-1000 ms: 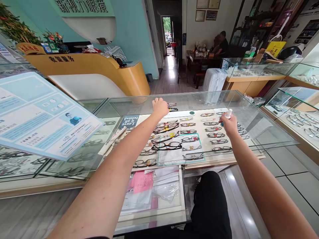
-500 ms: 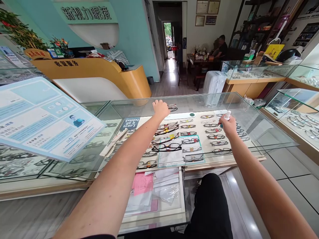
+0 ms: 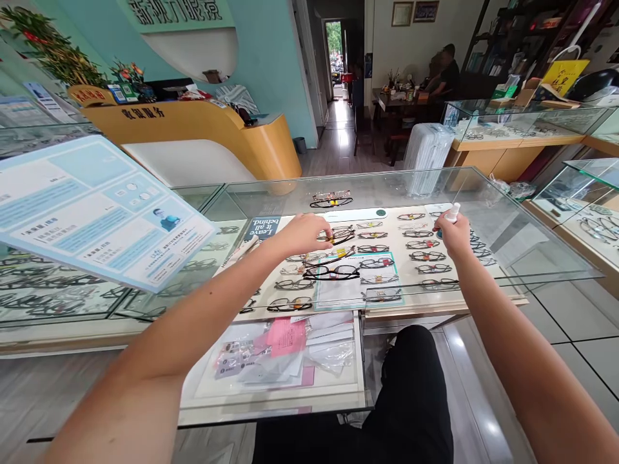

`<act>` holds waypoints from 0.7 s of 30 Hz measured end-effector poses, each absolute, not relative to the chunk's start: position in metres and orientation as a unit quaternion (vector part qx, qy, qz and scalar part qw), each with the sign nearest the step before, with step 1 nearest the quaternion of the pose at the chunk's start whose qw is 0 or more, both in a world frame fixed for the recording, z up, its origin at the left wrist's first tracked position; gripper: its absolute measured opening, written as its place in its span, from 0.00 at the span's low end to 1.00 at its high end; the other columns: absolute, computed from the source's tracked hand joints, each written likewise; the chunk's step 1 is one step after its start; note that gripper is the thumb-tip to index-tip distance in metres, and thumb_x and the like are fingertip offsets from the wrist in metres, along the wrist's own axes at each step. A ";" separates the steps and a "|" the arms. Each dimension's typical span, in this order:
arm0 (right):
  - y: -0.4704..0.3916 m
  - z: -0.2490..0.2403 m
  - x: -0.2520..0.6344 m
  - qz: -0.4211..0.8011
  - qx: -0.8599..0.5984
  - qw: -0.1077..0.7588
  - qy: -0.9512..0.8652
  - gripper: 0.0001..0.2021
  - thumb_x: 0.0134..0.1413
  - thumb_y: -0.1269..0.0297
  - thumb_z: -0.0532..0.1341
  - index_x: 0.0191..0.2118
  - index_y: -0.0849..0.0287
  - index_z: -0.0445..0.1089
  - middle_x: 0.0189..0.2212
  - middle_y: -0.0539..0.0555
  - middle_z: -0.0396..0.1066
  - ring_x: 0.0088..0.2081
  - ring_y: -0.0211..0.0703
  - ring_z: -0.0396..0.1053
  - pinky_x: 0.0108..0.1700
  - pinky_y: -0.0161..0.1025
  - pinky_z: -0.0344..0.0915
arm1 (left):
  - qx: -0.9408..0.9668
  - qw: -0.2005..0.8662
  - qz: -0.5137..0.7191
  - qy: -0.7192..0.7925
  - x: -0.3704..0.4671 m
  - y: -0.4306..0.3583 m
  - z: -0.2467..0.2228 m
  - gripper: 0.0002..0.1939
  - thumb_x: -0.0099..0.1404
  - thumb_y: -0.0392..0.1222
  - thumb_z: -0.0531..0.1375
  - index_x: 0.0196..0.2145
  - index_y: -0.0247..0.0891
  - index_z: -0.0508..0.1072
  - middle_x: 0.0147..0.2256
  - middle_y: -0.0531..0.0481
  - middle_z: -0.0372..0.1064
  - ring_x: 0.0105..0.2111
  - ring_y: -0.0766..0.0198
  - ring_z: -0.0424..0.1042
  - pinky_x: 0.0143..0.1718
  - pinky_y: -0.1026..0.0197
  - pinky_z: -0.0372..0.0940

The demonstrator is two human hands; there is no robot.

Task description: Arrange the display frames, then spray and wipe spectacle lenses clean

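My left hand (image 3: pixel 305 233) is over the glass counter, its fingers closed on the near end of a dark-framed pair of eyeglasses (image 3: pixel 343 234). Closer to me, more black eyeglasses (image 3: pixel 331 272) rest on the glass top. Beyond the hand, another black pair (image 3: pixel 331 202) lies near the far edge, with a reddish patterned frame just behind it. My right hand (image 3: pixel 454 234) is wrapped around a small bottle with a white nozzle top (image 3: pixel 453 211), held over the right side of the counter; its body is mostly hidden by the fingers.
Rows of eyeglasses (image 3: pixel 427 256) lie inside the glass display case (image 3: pixel 527 264). An open drawer (image 3: pixel 333 401) with papers and plastic bags juts out below. A blue-and-white sign (image 3: pixel 97 212) stands at left. Beyond are a wrapped suitcase (image 3: pixel 429 158) and a seated person (image 3: pixel 445 72).
My left hand has come back from the far pair, which now lies free, to the dark eyeglasses nearer me. The right hand still holds the bottle. The view has shifted slightly.
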State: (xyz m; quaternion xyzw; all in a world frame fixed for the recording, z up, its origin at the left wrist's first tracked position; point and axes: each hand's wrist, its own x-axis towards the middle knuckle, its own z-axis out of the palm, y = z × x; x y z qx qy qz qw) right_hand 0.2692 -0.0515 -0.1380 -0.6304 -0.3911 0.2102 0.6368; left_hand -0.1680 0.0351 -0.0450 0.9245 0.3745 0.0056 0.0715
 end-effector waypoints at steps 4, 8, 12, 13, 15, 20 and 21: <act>-0.054 -0.136 0.268 0.214 -0.635 0.633 -0.388 0.07 0.41 0.65 0.68 0.26 0.53 0.69 0.21 0.48 0.70 0.26 0.41 0.67 0.28 0.38 0.63 | 0.921 0.027 0.013 0.389 -0.161 0.041 -0.056 0.13 0.73 0.50 0.63 0.46 0.48 0.87 0.52 0.49 0.86 0.59 0.45 0.76 0.61 0.45 0.63; -0.055 -0.136 0.268 0.203 -0.636 0.633 -0.392 0.08 0.42 0.63 0.69 0.27 0.53 0.68 0.22 0.48 0.70 0.26 0.40 0.67 0.29 0.38 0.63 | 0.910 -0.003 0.023 0.413 -0.151 0.064 -0.061 0.15 0.73 0.46 0.60 0.47 0.47 0.88 0.52 0.46 0.86 0.59 0.44 0.75 0.62 0.44 0.63; -0.055 -0.136 0.267 0.195 -0.639 0.627 -0.400 0.11 0.44 0.60 0.71 0.27 0.53 0.68 0.22 0.48 0.70 0.26 0.41 0.68 0.28 0.38 0.63 | 0.904 -0.017 0.023 0.427 -0.145 0.089 -0.065 0.16 0.73 0.45 0.59 0.47 0.49 0.88 0.53 0.47 0.86 0.60 0.45 0.75 0.62 0.45 0.63; -0.055 -0.136 0.267 0.195 -0.639 0.628 -0.398 0.10 0.44 0.60 0.71 0.27 0.53 0.68 0.22 0.48 0.70 0.26 0.42 0.68 0.28 0.38 0.63 | 0.902 -0.019 0.024 0.430 -0.143 0.094 -0.066 0.16 0.73 0.45 0.59 0.47 0.50 0.88 0.53 0.47 0.86 0.60 0.45 0.75 0.62 0.45 0.63; -0.055 -0.136 0.266 0.196 -0.638 0.632 -0.394 0.09 0.43 0.61 0.70 0.26 0.53 0.68 0.22 0.48 0.70 0.27 0.42 0.69 0.29 0.39 0.64 | 0.900 -0.023 0.027 0.435 -0.140 0.104 -0.067 0.17 0.74 0.44 0.58 0.48 0.50 0.88 0.53 0.46 0.86 0.61 0.45 0.74 0.63 0.44 0.63; -0.055 -0.136 0.267 0.198 -0.634 0.630 -0.402 0.08 0.42 0.63 0.68 0.27 0.52 0.68 0.22 0.48 0.70 0.27 0.43 0.69 0.29 0.39 0.64 | 0.897 -0.026 0.037 0.440 -0.136 0.114 -0.067 0.18 0.75 0.44 0.56 0.50 0.49 0.87 0.57 0.46 0.84 0.62 0.45 0.72 0.63 0.42 0.62; -0.055 -0.137 0.267 0.197 -0.634 0.629 -0.404 0.08 0.43 0.63 0.68 0.27 0.52 0.68 0.22 0.47 0.70 0.27 0.42 0.69 0.29 0.39 0.64 | 0.898 -0.026 0.040 0.438 -0.136 0.113 -0.067 0.18 0.76 0.44 0.56 0.49 0.50 0.87 0.59 0.47 0.83 0.63 0.45 0.71 0.63 0.42 0.62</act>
